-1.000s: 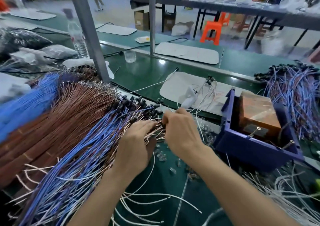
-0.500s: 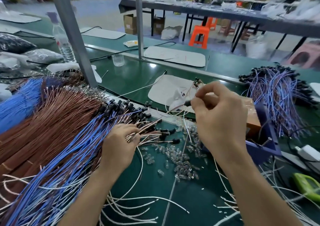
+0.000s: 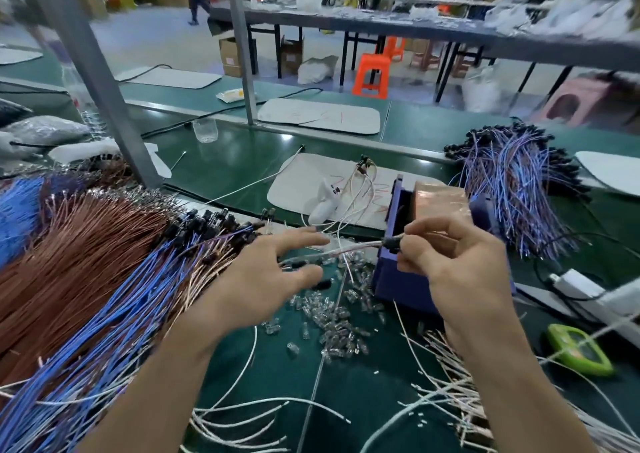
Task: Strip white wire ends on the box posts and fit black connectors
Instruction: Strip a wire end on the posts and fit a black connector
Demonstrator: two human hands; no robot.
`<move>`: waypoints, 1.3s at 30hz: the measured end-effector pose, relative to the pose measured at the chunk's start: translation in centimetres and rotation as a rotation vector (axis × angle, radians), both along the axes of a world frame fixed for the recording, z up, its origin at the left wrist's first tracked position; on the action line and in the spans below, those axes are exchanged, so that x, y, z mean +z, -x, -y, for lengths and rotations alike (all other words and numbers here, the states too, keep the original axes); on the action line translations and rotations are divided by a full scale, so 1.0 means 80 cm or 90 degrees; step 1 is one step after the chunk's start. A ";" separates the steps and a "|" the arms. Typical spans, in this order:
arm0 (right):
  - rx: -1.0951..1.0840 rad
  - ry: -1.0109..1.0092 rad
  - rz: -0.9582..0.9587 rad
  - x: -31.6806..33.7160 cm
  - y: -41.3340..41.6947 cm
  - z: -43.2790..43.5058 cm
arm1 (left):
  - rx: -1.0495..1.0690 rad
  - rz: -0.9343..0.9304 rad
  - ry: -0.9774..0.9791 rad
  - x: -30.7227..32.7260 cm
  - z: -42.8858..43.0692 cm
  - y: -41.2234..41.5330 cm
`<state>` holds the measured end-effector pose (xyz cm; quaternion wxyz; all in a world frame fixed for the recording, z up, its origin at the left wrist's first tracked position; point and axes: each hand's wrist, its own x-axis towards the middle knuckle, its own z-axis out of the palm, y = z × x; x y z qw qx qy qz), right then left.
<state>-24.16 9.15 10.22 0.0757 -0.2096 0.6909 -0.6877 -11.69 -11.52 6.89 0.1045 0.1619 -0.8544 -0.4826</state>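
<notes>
Right hand (image 3: 460, 269): fingers (image 3: 420, 241) and thumb curled, pinching a black connector (image 3: 392, 244) on the end of a pale wire (image 3: 349, 248). The connector is held in the air, just in front of the near left corner of the blue box (image 3: 394, 279). The wire runs left toward the left hand (image 3: 263, 279), whose fingers (image 3: 301, 241) are straight and spread, gripping nothing; contact with the wire cannot be told. A copper-coloured block (image 3: 440, 203) sits in the box. Below the hands, small clear parts (image 3: 329, 324) lie scattered on the green tabletop (image 3: 242, 161). Loose white wires (image 3: 242, 421) lie nearer the person. To the left, blue wires with black ends (image 3: 114, 314) lie over brown wires (image 3: 69, 244). To the right, beyond the box, lies a second blue bundle (image 3: 512, 189).
</notes>
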 end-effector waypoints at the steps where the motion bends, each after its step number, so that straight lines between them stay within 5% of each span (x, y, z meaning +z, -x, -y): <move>1: 0.012 0.026 0.015 0.003 0.000 -0.001 | -0.038 0.022 0.002 0.001 -0.011 0.006; 9: -0.032 0.142 0.015 0.018 0.028 -0.057 | 0.007 -0.049 -0.244 0.018 -0.009 0.005; 15: -0.082 0.092 0.017 -0.007 0.032 -0.113 | 0.094 -0.028 -0.065 0.041 -0.008 0.018; 19: -0.102 0.047 0.043 -0.015 0.019 -0.159 | 0.123 -0.131 0.056 0.053 -0.044 0.026; 25: -0.133 -0.410 -0.130 -0.007 0.002 -0.219 | -0.047 -0.064 0.013 0.031 -0.108 0.041; 31: 0.057 -0.292 -0.081 -0.015 -0.026 -0.174 | -0.178 -0.121 0.008 0.001 -0.196 0.059; 35: 0.099 -0.393 -0.059 -0.029 -0.019 -0.158 | -0.118 -0.143 -0.073 -0.010 -0.191 0.059; 39: 0.060 -0.349 -0.038 -0.037 -0.015 -0.156 | -0.065 -0.098 -0.078 -0.024 -0.172 0.055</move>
